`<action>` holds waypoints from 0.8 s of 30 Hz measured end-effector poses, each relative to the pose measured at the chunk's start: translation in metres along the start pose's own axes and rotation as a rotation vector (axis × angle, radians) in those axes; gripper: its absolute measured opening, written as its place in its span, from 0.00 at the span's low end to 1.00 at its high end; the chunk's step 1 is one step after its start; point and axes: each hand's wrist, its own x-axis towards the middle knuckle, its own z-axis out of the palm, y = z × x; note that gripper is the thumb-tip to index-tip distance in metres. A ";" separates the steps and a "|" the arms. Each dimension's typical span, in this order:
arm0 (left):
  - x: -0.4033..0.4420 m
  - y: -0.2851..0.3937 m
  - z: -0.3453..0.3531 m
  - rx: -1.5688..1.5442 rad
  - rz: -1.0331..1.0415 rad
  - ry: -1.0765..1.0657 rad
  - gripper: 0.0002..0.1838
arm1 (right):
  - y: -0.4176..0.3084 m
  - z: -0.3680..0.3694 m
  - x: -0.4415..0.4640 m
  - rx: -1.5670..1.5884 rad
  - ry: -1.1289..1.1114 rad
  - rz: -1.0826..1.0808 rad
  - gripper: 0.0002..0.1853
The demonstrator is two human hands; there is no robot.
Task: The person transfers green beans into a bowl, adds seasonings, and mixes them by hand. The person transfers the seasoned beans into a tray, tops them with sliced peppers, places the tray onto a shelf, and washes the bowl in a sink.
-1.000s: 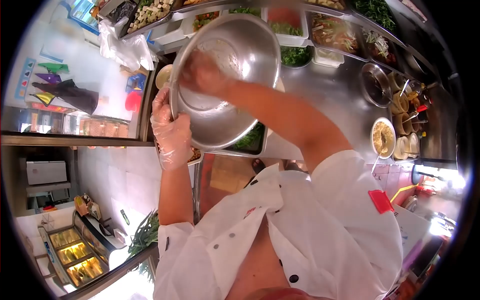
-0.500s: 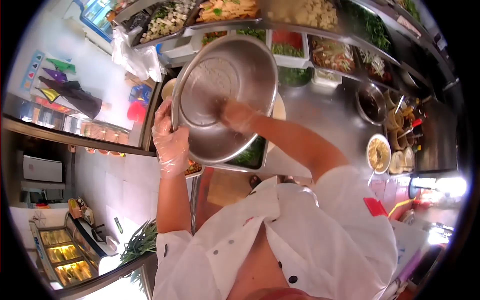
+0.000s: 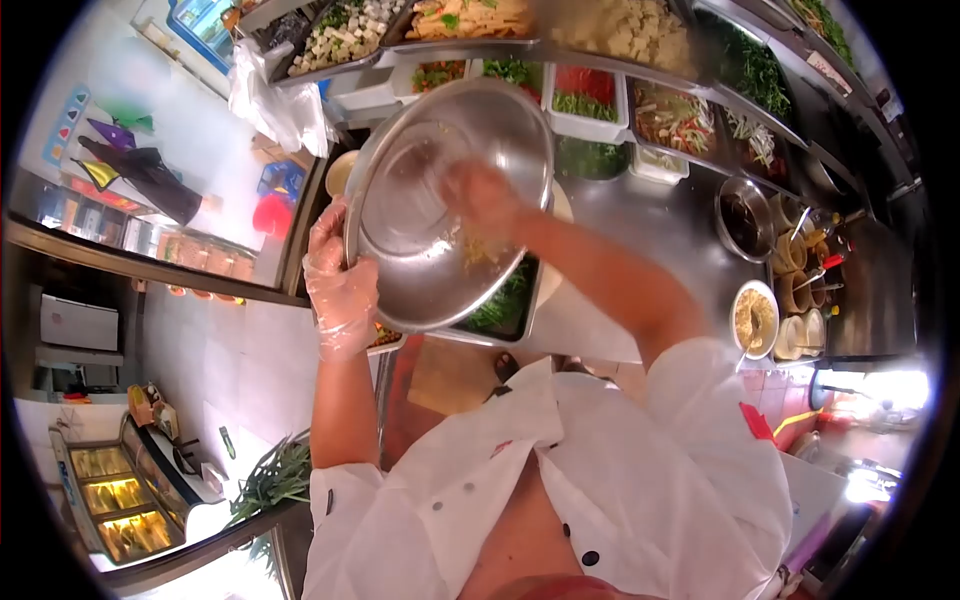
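A large stainless steel mixing bowl (image 3: 400,285) is tilted in front of me. My left hand (image 3: 341,290), in a clear plastic glove, grips its left rim, with the thumb on the near side. My right hand (image 3: 488,205) is inside the bowl, close to its inner wall. Motion smears the right fingers, so what they hold, if anything, cannot be made out. Small yellowish shreds (image 3: 482,248) show against the bowl's lower right inside. A pan of chopped greens (image 3: 503,305) is partly hidden below the bowl.
Trays of tofu cubes (image 3: 350,35), yellow strips (image 3: 465,18) and shredded vegetables (image 3: 672,118) line the back shelf. On the right stand a metal bowl of dark liquid (image 3: 745,218), a white bowl with a spoon (image 3: 754,318) and several sauce pots (image 3: 790,250). White plastic bags (image 3: 270,100) hang at left.
My right hand has shifted slightly up and right inside the bowl. Yellowish shreds now show below it. My left hand keeps its hold on the rim.
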 end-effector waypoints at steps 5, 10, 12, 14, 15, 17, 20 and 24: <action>-0.005 0.008 0.008 0.058 0.053 0.000 0.23 | 0.024 0.008 0.045 0.156 0.224 -0.108 0.15; -0.001 0.002 -0.002 -0.024 0.004 0.058 0.27 | 0.014 -0.003 -0.025 -0.108 -0.276 0.040 0.20; -0.002 0.008 -0.004 -0.043 -0.037 0.003 0.27 | 0.007 -0.030 0.016 -0.011 -0.097 0.060 0.23; 0.000 0.007 0.000 -0.022 -0.005 -0.006 0.27 | 0.018 -0.032 0.043 -0.063 0.107 -0.014 0.25; -0.001 0.008 0.003 -0.025 0.005 -0.008 0.27 | 0.025 -0.025 0.045 -0.142 0.249 -0.088 0.26; 0.000 0.011 0.005 -0.035 0.030 -0.010 0.28 | 0.057 0.016 -0.006 -0.210 -0.357 0.114 0.25; 0.000 0.008 0.005 0.053 0.081 -0.016 0.28 | 0.054 0.035 -0.040 -0.061 -0.048 -0.099 0.23; -0.005 0.007 0.012 0.003 0.124 -0.039 0.19 | 0.014 -0.055 0.041 0.178 0.030 0.195 0.20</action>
